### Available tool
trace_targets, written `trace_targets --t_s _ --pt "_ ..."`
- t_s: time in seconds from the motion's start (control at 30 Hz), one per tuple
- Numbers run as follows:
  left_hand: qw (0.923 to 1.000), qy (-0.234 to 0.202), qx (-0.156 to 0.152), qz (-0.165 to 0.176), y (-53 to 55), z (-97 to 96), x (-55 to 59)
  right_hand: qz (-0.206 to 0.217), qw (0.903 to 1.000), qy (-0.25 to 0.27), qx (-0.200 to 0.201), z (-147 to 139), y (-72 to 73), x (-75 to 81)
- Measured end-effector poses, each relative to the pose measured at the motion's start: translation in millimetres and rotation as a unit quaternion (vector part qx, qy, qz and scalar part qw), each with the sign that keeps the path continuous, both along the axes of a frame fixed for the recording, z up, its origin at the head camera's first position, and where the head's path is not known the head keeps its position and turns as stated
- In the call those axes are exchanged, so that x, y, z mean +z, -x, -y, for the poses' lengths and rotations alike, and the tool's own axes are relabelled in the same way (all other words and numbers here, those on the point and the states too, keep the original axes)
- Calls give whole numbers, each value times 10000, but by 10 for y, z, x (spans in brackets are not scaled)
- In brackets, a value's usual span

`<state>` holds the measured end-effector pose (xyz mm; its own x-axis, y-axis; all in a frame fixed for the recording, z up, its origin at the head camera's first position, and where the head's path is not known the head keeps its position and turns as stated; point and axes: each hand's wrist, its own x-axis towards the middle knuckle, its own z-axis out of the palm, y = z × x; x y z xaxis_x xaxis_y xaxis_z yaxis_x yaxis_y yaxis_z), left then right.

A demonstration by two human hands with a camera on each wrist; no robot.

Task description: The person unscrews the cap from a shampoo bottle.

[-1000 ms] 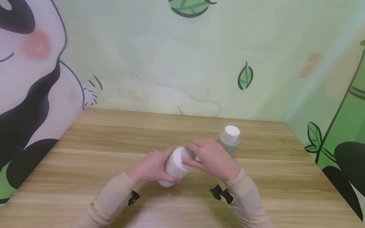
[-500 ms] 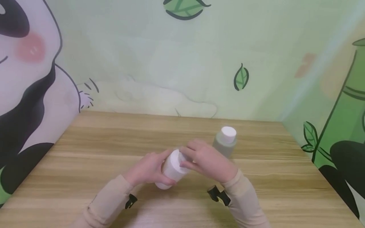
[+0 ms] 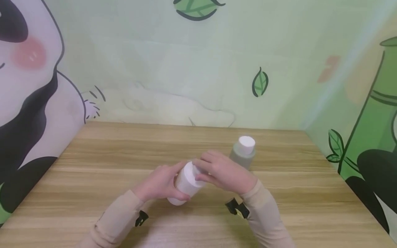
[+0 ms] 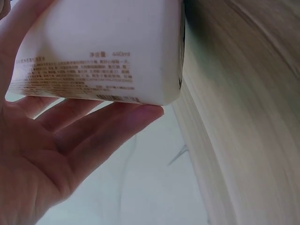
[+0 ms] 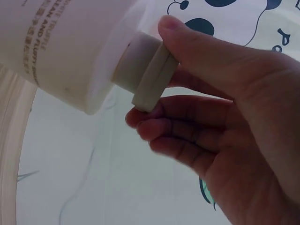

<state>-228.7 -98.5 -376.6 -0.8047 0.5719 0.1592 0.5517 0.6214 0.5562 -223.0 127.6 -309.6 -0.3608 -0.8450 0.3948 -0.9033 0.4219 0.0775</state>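
Note:
My left hand (image 3: 159, 184) grips the body of a white shampoo bottle (image 3: 187, 184), which tilts with its top toward the upper right. Brown print and "440ml" show on the bottle (image 4: 103, 51) in the left wrist view, where the fingers and thumb span its sides. At the bottle's top, my right hand (image 3: 227, 172) pinches a pale cap or pump head (image 5: 152, 77) between thumb and fingers. The right wrist view shows this part at the bottle's neck, with English lettering on the body (image 5: 51, 42). Fingers hide much of the top in the head view.
A grey-green bottle with a white cap (image 3: 246, 144) stands upright just beyond my right hand, its lower part partly hidden. The wooden table (image 3: 124, 144) reaches to a wall covering (image 3: 155, 62) printed with a panda and leaves.
The head view has shifted slightly, so the scene sits a little farther left. Both hands keep their hold on the shampoo bottle; the standing bottle stays in place.

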Motion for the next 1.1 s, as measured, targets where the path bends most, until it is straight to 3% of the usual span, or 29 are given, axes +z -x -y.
trace_targets --t_s 0.2,0.47,0.57,0.83,1.1 --pt "9993 -258 -194 168 32 82 -37 63 9990 157 415 27 27 -31" --pt "9998 -149 -56 84 34 68 -72 437 9981 161 414 20 66 -20" --pt "10000 -72 -22 3 35 51 -52 298 9991 141 261 15 65 5" --pt "9999 14 -45 -131 26 22 -17 -88 9969 -271 -729 12 -11 43" --pt "9999 -53 -149 -44 15 38 -24 -145 9960 -254 -839 27 -33 1"
